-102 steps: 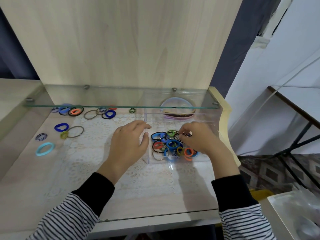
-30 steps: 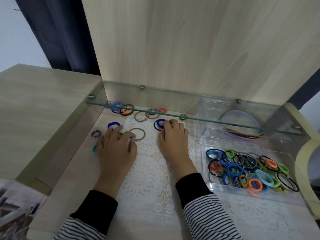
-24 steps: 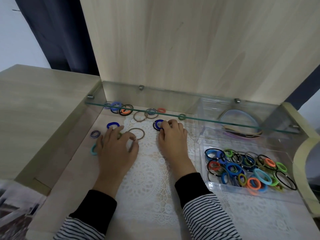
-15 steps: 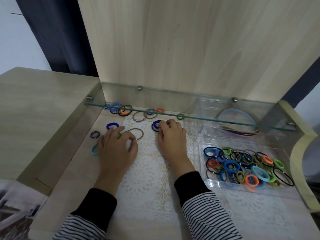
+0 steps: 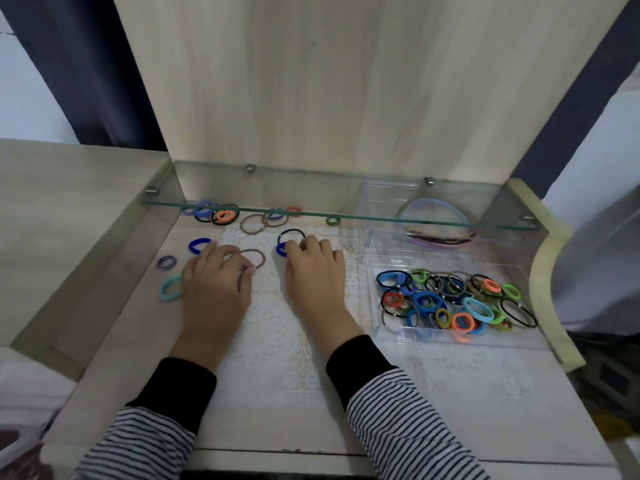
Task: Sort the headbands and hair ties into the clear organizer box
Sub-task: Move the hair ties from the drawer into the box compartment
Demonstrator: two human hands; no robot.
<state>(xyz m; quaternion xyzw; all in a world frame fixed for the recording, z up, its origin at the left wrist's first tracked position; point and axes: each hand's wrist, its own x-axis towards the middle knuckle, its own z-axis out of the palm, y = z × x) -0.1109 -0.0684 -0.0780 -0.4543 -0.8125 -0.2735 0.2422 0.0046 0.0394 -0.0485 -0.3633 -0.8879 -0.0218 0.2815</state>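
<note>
Left hand (image 5: pixel 214 289) is pinching a brown hair tie (image 5: pixel 258 255) at the left edge of the lace mat (image 5: pixel 277 341); right hand (image 5: pixel 315 275) is lying palm-down mid-mat, fingertips curled

Blue tie (image 5: pixel 280 250) half-hidden (beneath hands (image 5: pixel 311 271)), headbands (image 5: pixel 437 238) indistinct

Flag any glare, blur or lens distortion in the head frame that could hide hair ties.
Head view: wide-angle distortion splays the sides of the back panel; the front edge of the glass shelf cuts across the far hair ties and headbands; lighting soft, faint shadows by the left hand and right hand; no motion blur, the brown hair tie reads sharp.
</note>
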